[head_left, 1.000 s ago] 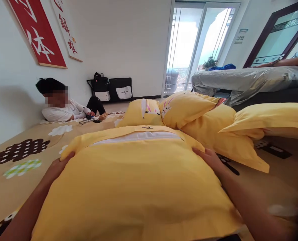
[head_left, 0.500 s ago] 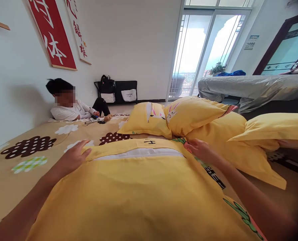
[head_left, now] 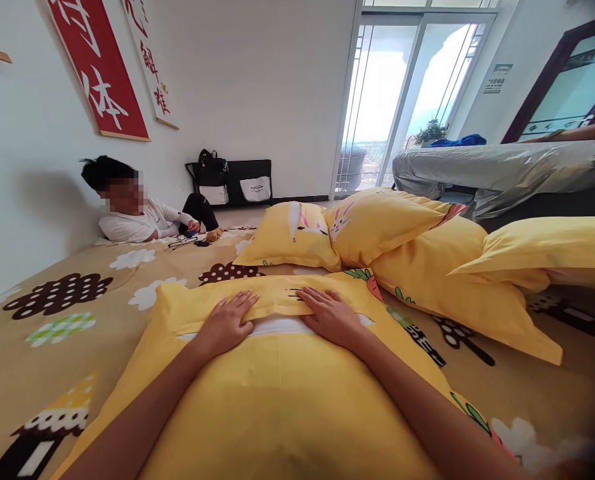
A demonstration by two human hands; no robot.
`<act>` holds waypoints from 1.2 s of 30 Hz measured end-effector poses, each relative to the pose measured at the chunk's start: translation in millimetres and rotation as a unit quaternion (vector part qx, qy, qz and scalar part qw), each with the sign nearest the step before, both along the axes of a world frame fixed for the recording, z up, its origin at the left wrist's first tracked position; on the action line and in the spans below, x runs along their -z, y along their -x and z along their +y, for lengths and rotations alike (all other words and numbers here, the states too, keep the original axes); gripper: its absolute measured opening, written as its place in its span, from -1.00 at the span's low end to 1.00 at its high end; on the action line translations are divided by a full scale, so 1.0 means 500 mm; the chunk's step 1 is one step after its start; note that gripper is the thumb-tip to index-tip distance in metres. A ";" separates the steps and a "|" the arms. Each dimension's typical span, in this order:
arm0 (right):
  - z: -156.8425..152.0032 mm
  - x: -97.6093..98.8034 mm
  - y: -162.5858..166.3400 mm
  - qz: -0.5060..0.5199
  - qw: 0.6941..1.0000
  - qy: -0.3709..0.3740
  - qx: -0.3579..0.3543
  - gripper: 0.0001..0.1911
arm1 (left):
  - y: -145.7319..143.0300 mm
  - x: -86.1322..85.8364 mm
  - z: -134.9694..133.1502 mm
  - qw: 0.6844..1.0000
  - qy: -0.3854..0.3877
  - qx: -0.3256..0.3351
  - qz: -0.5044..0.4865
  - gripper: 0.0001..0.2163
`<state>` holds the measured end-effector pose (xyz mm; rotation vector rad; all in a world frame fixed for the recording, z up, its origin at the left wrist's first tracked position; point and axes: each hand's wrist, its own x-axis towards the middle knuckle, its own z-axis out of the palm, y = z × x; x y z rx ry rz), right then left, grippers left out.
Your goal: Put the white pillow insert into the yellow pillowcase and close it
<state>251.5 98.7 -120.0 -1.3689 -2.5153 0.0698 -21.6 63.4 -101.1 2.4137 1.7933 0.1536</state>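
In front of me a yellow pillow (head_left: 287, 393) lies on the bed, its pillowcase opening facing up near the far edge. White inner fabric (head_left: 277, 325) shows through the slit. My left hand (head_left: 230, 321) rests on the left part of the far flap, fingers stretched out. To its right, my right hand (head_left: 327, 312) lies flat on the same flap, with fingers spread over a small dark print. Both thumbs are close to the slit. A printed carrot (head_left: 370, 283) decorates the pillow's far right corner.
Several yellow pillows (head_left: 397, 227) are heaped beyond and to the right on the patterned bedsheet (head_left: 142, 260). A person (head_left: 142, 207) reclines at the far left, near small items. A plastic-covered bed (head_left: 492, 167) stands at the right, with another person's arm (head_left: 577, 131) above it.
Both hands have moved inward from the pillow's far corners onto the flap. The white slit is now partly covered by them. Another person's arm shows more at the right.
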 end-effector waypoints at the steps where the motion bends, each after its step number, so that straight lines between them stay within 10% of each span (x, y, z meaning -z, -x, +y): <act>1: 0.000 -0.006 -0.013 -0.017 1.000 0.000 0.020 -0.44 | 0.013 -0.006 -0.004 1.000 -0.004 -0.025 0.014 -0.43; 9: -0.009 0.019 -0.157 0.003 0.976 0.091 0.200 -0.32 | 0.186 0.014 -0.037 0.990 0.002 -0.143 -0.013 -0.34; 17: -0.018 -0.090 -0.195 0.105 0.974 -0.094 0.176 -0.20 | 0.186 -0.113 -0.051 0.960 -0.175 -0.184 -0.116 -0.43; 20: -0.026 -0.011 -0.184 0.137 0.983 -0.106 0.058 -0.22 | 0.173 -0.052 -0.060 0.949 -0.203 -0.134 -0.201 -0.42; 25: -0.030 0.110 -0.194 0.212 0.976 0.053 0.002 -0.39 | 0.195 0.050 -0.052 0.972 0.011 -0.091 -0.217 -0.40; 29: 0.005 -0.020 -0.215 0.200 0.956 0.210 -0.040 -0.44 | 0.185 -0.067 -0.033 0.989 0.097 -0.060 -0.096 -0.42; 32: 0.033 -0.137 -0.158 0.197 0.965 0.173 -0.032 -0.53 | 0.099 -0.169 -0.014 0.997 0.055 -0.020 -0.053 -0.41; 36: 0.030 -0.118 -0.007 0.164 0.986 0.003 0.006 -0.42 | -0.051 -0.139 0.021 0.992 -0.102 0.024 -0.066 -0.42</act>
